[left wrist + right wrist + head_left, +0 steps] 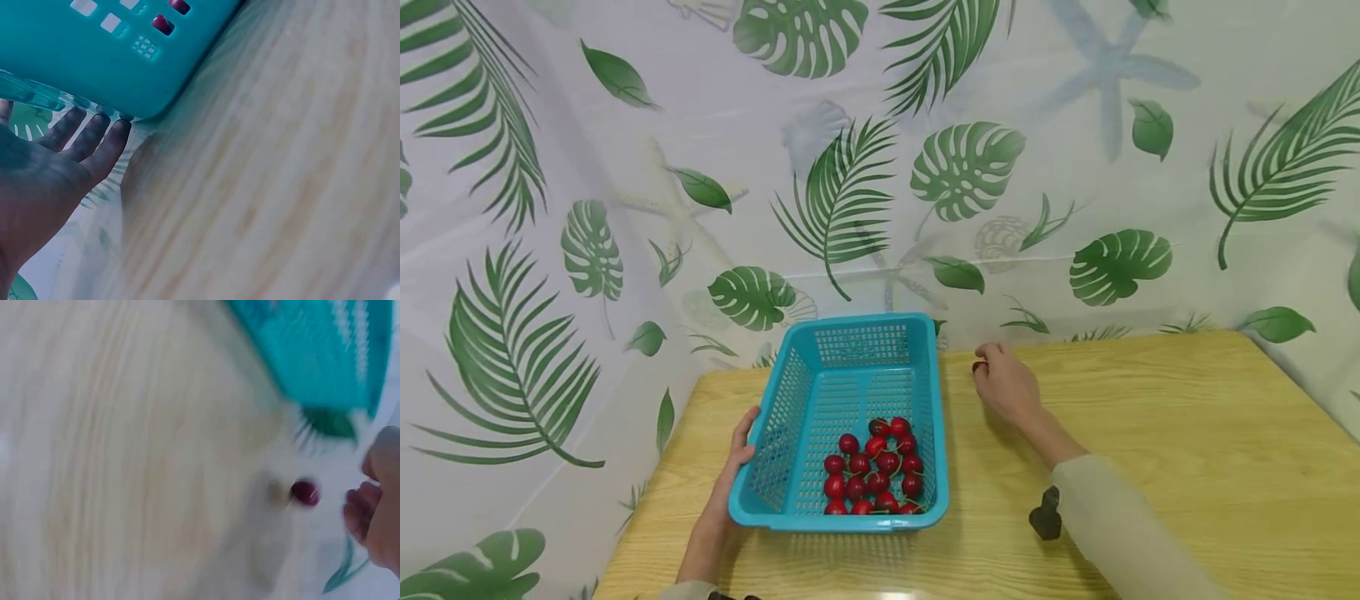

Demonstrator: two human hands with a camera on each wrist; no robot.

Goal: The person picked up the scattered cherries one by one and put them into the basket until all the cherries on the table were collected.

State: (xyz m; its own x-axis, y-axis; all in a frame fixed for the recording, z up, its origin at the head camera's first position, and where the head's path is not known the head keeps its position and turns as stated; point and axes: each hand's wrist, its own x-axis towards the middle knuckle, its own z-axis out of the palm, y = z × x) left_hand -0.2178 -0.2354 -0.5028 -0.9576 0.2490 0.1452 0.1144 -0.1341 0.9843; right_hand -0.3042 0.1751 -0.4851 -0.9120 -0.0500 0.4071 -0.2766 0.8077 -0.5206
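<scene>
A turquoise plastic basket (pixel 838 392) stands on the wooden table, with a cluster of red cherries (pixel 887 462) in its near right part. My left hand (pixel 735 462) rests against the outside of its left wall. In the left wrist view, that hand's fingers (pixel 94 134) reach out fairly straight, tips at the basket's lower edge. To the right of the basket, my right hand (pixel 1009 387) is over the far table edge, a single cherry (pixel 306 492) beside its bent fingers (pixel 361 509). I cannot tell whether they pinch its stem.
The wooden table (pixel 1150 433) extends to the right of the basket. Behind it and along the left hangs a pale cloth (pixel 880 217) printed with green leaves and starfish. Dark wrist-camera mount (pixel 1047 515) sits by the right sleeve (pixel 1120 521).
</scene>
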